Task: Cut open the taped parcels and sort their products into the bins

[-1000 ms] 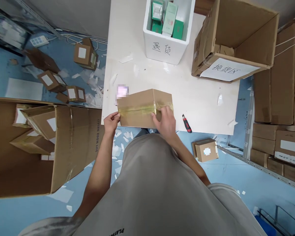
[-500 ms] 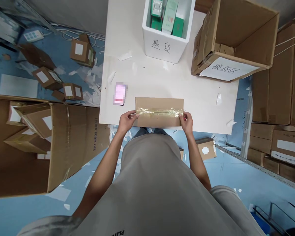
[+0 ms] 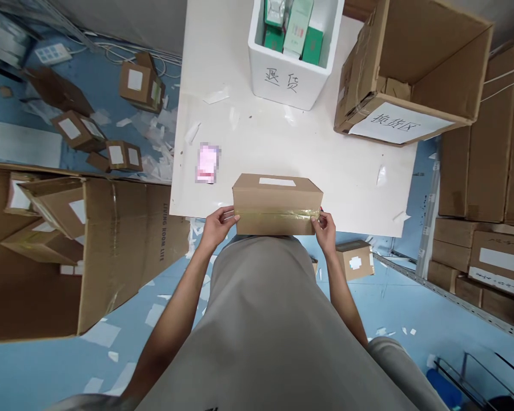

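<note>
Between my two hands is a brown cardboard box (image 3: 276, 200), tilted at the table's front edge. A strip of shiny clear tape runs along its side facing me, and a white label shows on its far face. My left hand (image 3: 217, 227) grips the box's left end, thumb on the near side. My right hand (image 3: 324, 231) pinches the right end the same way. Just behind the right fingers a sliver of a red and black object shows, mostly covered.
On the white table (image 3: 257, 137) stand a white foam box (image 3: 282, 85) of green cartons and an open cardboard box (image 3: 402, 123) with a paper sign. A blurred pink item (image 3: 208, 162) lies at left. A large open carton (image 3: 124, 245) of parcels stands left; stacked boxes (image 3: 492, 137) are at right.
My right hand has gone from the box's taped top to its right end. The box has shifted right, turned straight and tipped, bringing its labelled face into view.
</note>
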`<state>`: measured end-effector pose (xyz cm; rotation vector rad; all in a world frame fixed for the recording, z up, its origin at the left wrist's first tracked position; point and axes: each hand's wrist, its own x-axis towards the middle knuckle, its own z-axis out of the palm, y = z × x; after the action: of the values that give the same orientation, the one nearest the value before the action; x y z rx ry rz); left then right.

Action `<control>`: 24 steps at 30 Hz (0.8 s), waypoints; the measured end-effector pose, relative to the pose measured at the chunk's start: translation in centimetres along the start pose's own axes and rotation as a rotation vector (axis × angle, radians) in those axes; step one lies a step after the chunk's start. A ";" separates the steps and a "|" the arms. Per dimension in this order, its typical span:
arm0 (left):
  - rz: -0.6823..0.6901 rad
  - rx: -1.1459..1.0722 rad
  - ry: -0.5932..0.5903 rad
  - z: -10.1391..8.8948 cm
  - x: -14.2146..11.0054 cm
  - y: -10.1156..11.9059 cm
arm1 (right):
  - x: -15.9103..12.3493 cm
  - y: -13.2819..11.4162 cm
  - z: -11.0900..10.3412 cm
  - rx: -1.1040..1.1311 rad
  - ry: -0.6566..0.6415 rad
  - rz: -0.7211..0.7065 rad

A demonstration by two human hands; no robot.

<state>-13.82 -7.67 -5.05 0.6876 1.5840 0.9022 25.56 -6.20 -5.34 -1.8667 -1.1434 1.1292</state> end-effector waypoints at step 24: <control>0.269 0.248 0.000 1.4 5.0 4.2 | 9.2 1.4 -3.1 -0.425 0.056 0.157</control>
<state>-13.64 -1.03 -4.25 1.0957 1.6447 0.9056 31.10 1.36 -8.31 -2.3306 -1.2985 0.9608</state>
